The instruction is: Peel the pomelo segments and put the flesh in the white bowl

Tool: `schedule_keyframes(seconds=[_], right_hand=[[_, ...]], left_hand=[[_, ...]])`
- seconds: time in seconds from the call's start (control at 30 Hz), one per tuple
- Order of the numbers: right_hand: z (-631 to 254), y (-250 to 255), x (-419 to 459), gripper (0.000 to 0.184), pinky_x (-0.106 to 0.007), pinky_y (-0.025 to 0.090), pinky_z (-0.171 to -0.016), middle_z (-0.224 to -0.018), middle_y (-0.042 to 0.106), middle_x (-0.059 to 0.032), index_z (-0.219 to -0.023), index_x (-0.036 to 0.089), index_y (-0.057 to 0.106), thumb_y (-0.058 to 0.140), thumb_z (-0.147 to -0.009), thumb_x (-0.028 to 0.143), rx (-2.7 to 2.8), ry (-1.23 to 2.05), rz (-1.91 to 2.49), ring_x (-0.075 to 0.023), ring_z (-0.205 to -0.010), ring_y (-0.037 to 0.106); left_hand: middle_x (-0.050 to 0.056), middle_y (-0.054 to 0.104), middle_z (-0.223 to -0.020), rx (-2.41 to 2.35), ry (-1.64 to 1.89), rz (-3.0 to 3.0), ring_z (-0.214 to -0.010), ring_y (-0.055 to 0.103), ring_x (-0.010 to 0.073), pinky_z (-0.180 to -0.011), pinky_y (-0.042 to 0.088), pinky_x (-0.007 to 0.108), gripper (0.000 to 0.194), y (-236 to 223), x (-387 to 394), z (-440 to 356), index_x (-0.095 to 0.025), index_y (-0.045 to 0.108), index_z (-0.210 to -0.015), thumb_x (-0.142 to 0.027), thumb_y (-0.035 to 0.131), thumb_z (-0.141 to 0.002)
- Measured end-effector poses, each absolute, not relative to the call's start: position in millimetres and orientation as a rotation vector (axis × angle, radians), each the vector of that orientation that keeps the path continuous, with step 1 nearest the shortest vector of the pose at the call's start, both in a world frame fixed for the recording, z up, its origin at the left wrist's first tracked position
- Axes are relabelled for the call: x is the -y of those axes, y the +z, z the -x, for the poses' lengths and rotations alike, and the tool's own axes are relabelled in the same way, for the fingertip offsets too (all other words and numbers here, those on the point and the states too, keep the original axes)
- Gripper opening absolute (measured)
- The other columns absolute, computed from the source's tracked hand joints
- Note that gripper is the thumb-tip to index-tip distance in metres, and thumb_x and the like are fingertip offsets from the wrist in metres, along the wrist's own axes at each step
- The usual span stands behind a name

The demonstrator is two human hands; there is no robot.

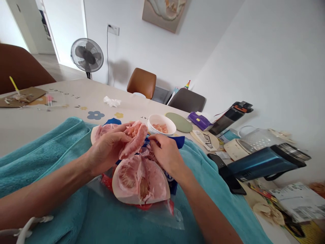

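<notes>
My left hand [105,149] is closed around a pink pomelo segment [134,142], its pulp partly bared from the membrane. To its right, my right hand [167,154] has thumb and fingers bent together above some pomelo membrane scraps [150,153]; what lies between the fingertips is hidden. Below both hands, a large piece of pomelo rind [154,179] rests with its pale inner side up on a plastic bag [172,217]. Another pomelo piece [96,134] sits behind my left hand. Beyond my hands, a white bowl [172,130] holds peeled pink pulp.
A teal towel [96,217] covers the near table. On the right are a phone [225,174], a blue bottle [261,164], a dark bottle [224,118], glasses [207,139] and a purple tissue pack [199,121]. A crumpled tissue [112,101] lies farther back.
</notes>
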State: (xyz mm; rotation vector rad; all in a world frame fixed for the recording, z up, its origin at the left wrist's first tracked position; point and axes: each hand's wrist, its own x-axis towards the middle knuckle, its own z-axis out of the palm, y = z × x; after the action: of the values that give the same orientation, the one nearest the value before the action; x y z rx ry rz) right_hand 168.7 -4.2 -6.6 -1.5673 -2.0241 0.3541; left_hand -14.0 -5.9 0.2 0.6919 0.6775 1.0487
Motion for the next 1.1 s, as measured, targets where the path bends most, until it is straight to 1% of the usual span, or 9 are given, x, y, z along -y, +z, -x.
schedule_keyframes(seconds=[0.1,0.2,0.3,0.4,0.5,0.6,0.7,0.87,1.1], right_hand=[[-164.6,0.0,11.4,0.021,-0.029,0.048,-0.071,-0.079,0.071,-0.0020,-0.093,0.021,0.069,0.048,-0.093,0.027,1.826,0.359,1.401,-0.0163,-0.072,0.064],[-161.6,4.8,17.8,0.024,-0.026,0.050,-0.065,-0.089,0.070,-0.0031,-0.100,0.020,0.067,0.049,-0.094,0.035,1.743,0.439,1.226,-0.0139,-0.070,0.062],[-159.1,7.2,21.1,0.023,-0.023,0.052,-0.064,-0.104,0.067,-0.0035,-0.109,0.021,0.064,0.056,-0.090,0.030,1.737,0.565,1.119,-0.0130,-0.079,0.063],[-157.5,7.1,21.9,0.023,-0.022,0.052,-0.061,-0.103,0.065,-0.0010,-0.107,0.023,0.063,0.064,-0.084,0.023,1.736,0.582,1.079,-0.0108,-0.076,0.062],[-157.5,6.3,22.3,0.025,-0.022,0.052,-0.059,-0.107,0.065,-0.0008,-0.107,0.025,0.062,0.067,-0.083,0.021,1.801,0.463,1.039,-0.0122,-0.082,0.063],[-159.3,6.5,23.3,0.025,-0.026,0.054,-0.068,-0.111,0.063,-0.0031,-0.108,0.025,0.063,0.066,-0.084,0.019,1.908,0.235,1.010,-0.0159,-0.094,0.063],[-161.7,7.8,23.6,0.017,-0.030,0.054,-0.076,-0.109,0.062,-0.0056,-0.104,0.024,0.066,0.062,-0.088,0.018,2.007,0.029,1.006,-0.0177,-0.100,0.063],[-165.7,9.6,20.9,0.012,-0.028,0.054,-0.074,-0.100,0.063,-0.0057,-0.096,0.023,0.068,0.058,-0.091,0.020,2.069,-0.079,1.012,-0.0166,-0.095,0.064],[-165.2,7.7,16.4,0.015,-0.030,0.054,-0.078,-0.094,0.065,-0.0082,-0.094,0.017,0.065,0.051,-0.094,0.014,2.176,-0.250,0.942,-0.0178,-0.093,0.064]], left_hand=[[0.001,0.070,-0.090,-0.670,1.025,-0.691,-0.072,0.063,0.0099,-0.060,0.050,0.015,0.047,-2.3,5.8,12.8,-0.022,0.068,-0.110,-0.001,0.059,-0.069],[0.001,0.071,-0.092,-0.644,1.014,-0.721,-0.078,0.065,0.0110,-0.066,0.052,0.016,0.047,-3.2,7.3,11.9,-0.022,0.068,-0.111,-0.002,0.064,-0.069],[0.002,0.072,-0.095,-0.622,1.029,-0.771,-0.083,0.067,0.0133,-0.071,0.053,0.018,0.044,-0.8,10.6,10.6,-0.020,0.069,-0.108,-0.003,0.067,-0.067],[0.003,0.072,-0.100,-0.661,1.037,-0.808,-0.090,0.067,0.0158,-0.075,0.053,0.021,0.050,1.6,13.6,9.0,-0.021,0.065,-0.115,-0.004,0.068,-0.068],[0.003,0.071,-0.100,-0.729,1.029,-0.885,-0.090,0.066,0.0169,-0.071,0.052,0.022,0.058,0.3,14.6,8.1,-0.022,0.060,-0.124,-0.011,0.071,-0.068],[0.003,0.070,-0.099,-0.823,1.034,-1.045,-0.090,0.066,0.0185,-0.065,0.051,0.023,0.065,-3.9,14.6,7.9,-0.024,0.053,-0.132,-0.022,0.074,-0.071],[0.005,0.068,-0.105,-0.901,1.086,-1.223,-0.101,0.064,0.0219,-0.077,0.053,0.028,0.064,-7.8,13.7,7.9,-0.019,0.051,-0.129,-0.027,0.075,-0.070],[0.006,0.067,-0.118,-1.093,1.105,-1.532,-0.115,0.060,0.0252,-0.097,0.048,0.034,0.053,-9.3,12.3,7.6,-0.018,0.057,-0.122,-0.028,0.071,-0.072],[0.004,0.072,-0.109,-1.174,1.015,-1.518,-0.105,0.065,0.0282,-0.088,0.054,0.036,0.060,2.7,10.7,14.1,-0.022,0.060,-0.125,-0.034,0.074,-0.068]])
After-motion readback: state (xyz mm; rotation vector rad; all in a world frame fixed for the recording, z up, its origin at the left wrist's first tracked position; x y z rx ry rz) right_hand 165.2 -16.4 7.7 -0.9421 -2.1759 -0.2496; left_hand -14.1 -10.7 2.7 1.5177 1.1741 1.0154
